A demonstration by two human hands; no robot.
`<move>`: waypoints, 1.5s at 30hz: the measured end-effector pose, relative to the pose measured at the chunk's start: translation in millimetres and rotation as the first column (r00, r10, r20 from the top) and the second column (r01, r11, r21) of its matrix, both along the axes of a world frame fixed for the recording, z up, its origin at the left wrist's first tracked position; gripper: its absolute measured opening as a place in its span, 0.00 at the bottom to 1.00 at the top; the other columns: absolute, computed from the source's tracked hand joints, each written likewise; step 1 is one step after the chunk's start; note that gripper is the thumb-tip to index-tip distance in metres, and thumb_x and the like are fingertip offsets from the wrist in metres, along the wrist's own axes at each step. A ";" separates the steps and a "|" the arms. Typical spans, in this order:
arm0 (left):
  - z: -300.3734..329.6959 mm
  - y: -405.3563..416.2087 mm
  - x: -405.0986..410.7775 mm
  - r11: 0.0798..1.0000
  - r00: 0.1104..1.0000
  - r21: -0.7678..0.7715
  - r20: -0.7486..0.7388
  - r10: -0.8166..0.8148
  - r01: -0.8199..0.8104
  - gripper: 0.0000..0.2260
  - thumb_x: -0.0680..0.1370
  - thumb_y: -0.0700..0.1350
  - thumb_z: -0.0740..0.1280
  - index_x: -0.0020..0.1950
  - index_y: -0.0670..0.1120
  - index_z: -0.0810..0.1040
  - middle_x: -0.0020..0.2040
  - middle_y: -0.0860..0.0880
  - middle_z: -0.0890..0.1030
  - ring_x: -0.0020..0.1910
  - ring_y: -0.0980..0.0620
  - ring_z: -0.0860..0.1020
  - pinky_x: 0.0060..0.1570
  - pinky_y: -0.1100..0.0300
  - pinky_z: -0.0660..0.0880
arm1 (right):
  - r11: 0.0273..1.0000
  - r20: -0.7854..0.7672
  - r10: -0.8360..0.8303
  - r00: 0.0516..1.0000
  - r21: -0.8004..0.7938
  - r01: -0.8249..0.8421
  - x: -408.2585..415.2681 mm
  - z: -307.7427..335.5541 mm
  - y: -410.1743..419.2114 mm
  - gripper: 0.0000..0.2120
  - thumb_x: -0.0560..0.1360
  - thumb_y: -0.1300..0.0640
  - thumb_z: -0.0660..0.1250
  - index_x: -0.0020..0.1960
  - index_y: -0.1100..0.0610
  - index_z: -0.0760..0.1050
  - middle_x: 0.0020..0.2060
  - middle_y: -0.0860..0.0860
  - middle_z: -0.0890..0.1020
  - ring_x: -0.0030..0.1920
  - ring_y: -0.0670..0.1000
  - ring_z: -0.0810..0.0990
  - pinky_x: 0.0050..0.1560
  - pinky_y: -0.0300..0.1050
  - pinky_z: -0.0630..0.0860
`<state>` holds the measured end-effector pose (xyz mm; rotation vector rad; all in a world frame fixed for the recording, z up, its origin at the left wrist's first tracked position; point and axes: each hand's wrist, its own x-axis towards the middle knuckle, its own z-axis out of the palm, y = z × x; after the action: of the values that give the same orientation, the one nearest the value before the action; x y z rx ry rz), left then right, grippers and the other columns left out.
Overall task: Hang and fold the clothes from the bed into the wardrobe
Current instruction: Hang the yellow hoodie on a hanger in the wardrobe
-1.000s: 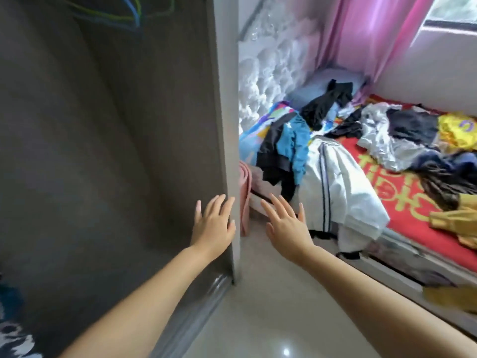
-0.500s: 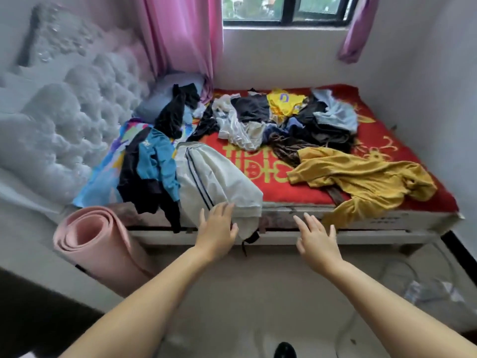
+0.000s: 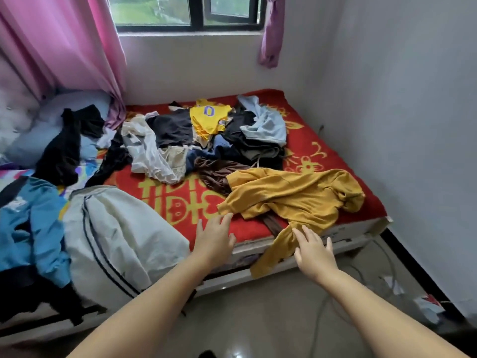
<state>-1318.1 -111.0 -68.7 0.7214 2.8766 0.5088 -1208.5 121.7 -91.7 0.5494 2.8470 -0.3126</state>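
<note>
**Mustard garment about to be picked up from the bed edge**

Both hands are stretched flat, fingers straight, and nothing is gripped. The left hand [image 3: 215, 237] is held over the red blanket [image 3: 309, 156], its fingertips just short of the mustard-yellow garment [image 3: 291, 195]. The right hand [image 3: 313, 250] is laid against the part of that garment draped over the bed's front edge [image 3: 356, 235].

The garment is best gathered at two well-separated points, probably shoulders or hem, so it lifts open rather than bunched; the brown garment [image 3: 219, 174] partly beneath it should be left behind. Further out, a mixed clothes heap [image 3: 214, 135] is piled mid-bed, and a white striped garment [image 3: 113, 233] lies to the left. The wardrobe is out of view.
</note>
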 end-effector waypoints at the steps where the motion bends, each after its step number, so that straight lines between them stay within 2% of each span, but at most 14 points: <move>1: -2.6 12.2 -17.7 1.000 1.000 -0.005 -0.006 -0.019 0.019 0.24 0.79 0.49 0.59 0.74 0.50 0.61 0.70 0.49 0.69 0.70 0.49 0.65 0.72 0.41 0.53 | 1.000 0.004 -0.011 1.000 0.004 0.011 -11.5 -3.2 10.3 0.26 0.81 0.52 0.53 0.77 0.48 0.52 0.78 0.50 0.53 0.77 0.49 0.51 0.73 0.64 0.46; 6: -10.1 81.2 -105.1 0.991 0.992 -0.039 0.000 -0.129 0.129 0.24 0.79 0.49 0.58 0.75 0.51 0.59 0.71 0.49 0.67 0.71 0.48 0.64 0.73 0.43 0.52 | 0.992 0.034 -0.122 0.992 0.023 0.121 -71.8 -10.0 70.1 0.26 0.82 0.52 0.52 0.78 0.49 0.50 0.78 0.50 0.51 0.77 0.50 0.50 0.74 0.62 0.48; 10: -14.0 152.3 -175.2 0.950 0.954 -0.093 0.028 -0.298 0.299 0.24 0.81 0.48 0.56 0.77 0.50 0.56 0.76 0.49 0.59 0.76 0.51 0.55 0.74 0.44 0.47 | 0.968 0.055 -0.247 0.968 -0.033 0.249 -115.3 -12.7 122.8 0.25 0.82 0.52 0.51 0.78 0.50 0.50 0.78 0.51 0.52 0.76 0.53 0.52 0.72 0.56 0.59; 12: -15.5 188.4 -200.8 0.920 0.928 -0.125 0.065 -0.367 0.372 0.25 0.81 0.49 0.56 0.77 0.50 0.54 0.77 0.49 0.56 0.77 0.50 0.52 0.75 0.44 0.46 | 0.954 0.071 -0.288 0.955 -0.064 0.292 -128.7 -17.2 145.4 0.25 0.82 0.52 0.51 0.78 0.50 0.51 0.78 0.51 0.52 0.76 0.53 0.53 0.70 0.54 0.62; 18: -38.9 291.2 -244.5 0.844 0.860 -0.167 0.148 -0.489 0.509 0.25 0.81 0.49 0.56 0.77 0.51 0.54 0.77 0.48 0.57 0.76 0.49 0.53 0.74 0.45 0.47 | 0.895 0.125 -0.405 0.906 -0.147 0.421 -149.2 -47.6 214.7 0.24 0.82 0.52 0.50 0.77 0.49 0.52 0.77 0.49 0.53 0.75 0.53 0.55 0.68 0.51 0.66; 24: -80.5 403.8 -282.3 0.827 0.837 -0.171 0.238 -0.493 0.536 0.25 0.80 0.50 0.56 0.77 0.51 0.54 0.75 0.48 0.60 0.75 0.48 0.57 0.74 0.46 0.50 | 0.860 0.190 -0.442 0.877 -0.190 0.474 -179.6 -84.4 328.2 0.24 0.82 0.52 0.51 0.77 0.51 0.53 0.77 0.50 0.54 0.75 0.54 0.56 0.65 0.50 0.68; 28: -122.8 483.0 -300.9 0.840 0.832 -0.193 0.363 -0.419 0.507 0.26 0.80 0.49 0.57 0.77 0.51 0.54 0.75 0.48 0.61 0.73 0.47 0.60 0.73 0.49 0.55 | 0.852 0.242 -0.425 0.872 -0.219 0.476 -208.6 -120.5 408.4 0.24 0.82 0.52 0.52 0.77 0.52 0.54 0.77 0.51 0.55 0.75 0.54 0.56 0.67 0.50 0.67; 31: -163.9 534.0 -302.0 0.825 0.787 -0.189 0.468 -0.401 0.532 0.29 0.79 0.48 0.59 0.78 0.53 0.51 0.75 0.48 0.60 0.73 0.47 0.61 0.71 0.53 0.59 | 0.856 0.287 -0.396 0.872 -0.230 0.464 -227.6 -157.0 459.0 0.25 0.82 0.53 0.54 0.77 0.53 0.53 0.77 0.52 0.54 0.74 0.55 0.56 0.67 0.50 0.67; 33: -195.0 565.2 -296.3 0.793 0.749 -0.172 0.491 -0.445 0.584 0.31 0.79 0.48 0.61 0.78 0.53 0.48 0.76 0.48 0.57 0.74 0.47 0.58 0.72 0.54 0.59 | 0.843 0.302 -0.425 0.854 -0.211 0.494 -236.3 -184.2 489.1 0.27 0.81 0.53 0.55 0.77 0.53 0.51 0.77 0.52 0.52 0.74 0.56 0.56 0.68 0.51 0.66; 35: -227.5 592.9 -286.1 0.745 0.712 -0.165 0.483 -0.511 0.646 0.34 0.79 0.49 0.62 0.78 0.54 0.44 0.78 0.47 0.51 0.76 0.47 0.53 0.73 0.53 0.56 | 0.798 0.296 -0.502 0.813 -0.205 0.567 -242.7 -213.5 514.6 0.28 0.81 0.52 0.56 0.78 0.53 0.50 0.77 0.53 0.51 0.74 0.57 0.56 0.68 0.53 0.66; 38: -271.5 622.9 -265.0 0.689 0.668 -0.177 0.495 -0.555 0.703 0.40 0.78 0.48 0.65 0.77 0.55 0.39 0.78 0.46 0.40 0.77 0.45 0.42 0.75 0.48 0.50 | 0.644 0.271 -0.649 0.711 -0.302 0.703 -249.1 -255.3 535.9 0.29 0.81 0.51 0.58 0.78 0.54 0.50 0.76 0.55 0.55 0.74 0.58 0.58 0.68 0.54 0.66; 40: -292.2 634.6 -255.8 0.689 0.677 -0.188 0.484 -0.555 0.700 0.39 0.76 0.45 0.67 0.78 0.54 0.43 0.78 0.46 0.37 0.77 0.45 0.38 0.74 0.46 0.48 | 0.518 0.254 -0.736 0.628 -0.387 0.763 -254.1 -277.6 538.6 0.31 0.80 0.50 0.61 0.78 0.54 0.50 0.74 0.57 0.60 0.72 0.58 0.61 0.67 0.54 0.67; 43: -305.0 637.7 -255.9 0.755 0.712 -0.132 0.466 -0.525 0.643 0.29 0.74 0.38 0.64 0.73 0.51 0.61 0.78 0.48 0.48 0.77 0.47 0.44 0.75 0.48 0.48 | 0.413 0.253 -0.802 0.541 -0.419 0.809 -261.1 -295.1 534.0 0.31 0.79 0.51 0.63 0.77 0.54 0.52 0.69 0.57 0.68 0.66 0.59 0.69 0.60 0.53 0.71; 45: -299.7 631.4 -261.4 0.808 0.733 -0.064 0.469 -0.493 0.585 0.24 0.74 0.35 0.61 0.69 0.50 0.68 0.76 0.49 0.57 0.76 0.49 0.53 0.73 0.52 0.51 | 0.293 0.320 -0.817 0.479 -0.484 0.824 -266.1 -294.7 528.9 0.25 0.79 0.55 0.61 0.74 0.56 0.59 0.62 0.56 0.75 0.56 0.57 0.75 0.52 0.49 0.73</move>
<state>-1579.6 520.4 -368.4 1.1812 2.1163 0.2334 -1474.6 650.6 -386.4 1.8107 1.9270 -1.2945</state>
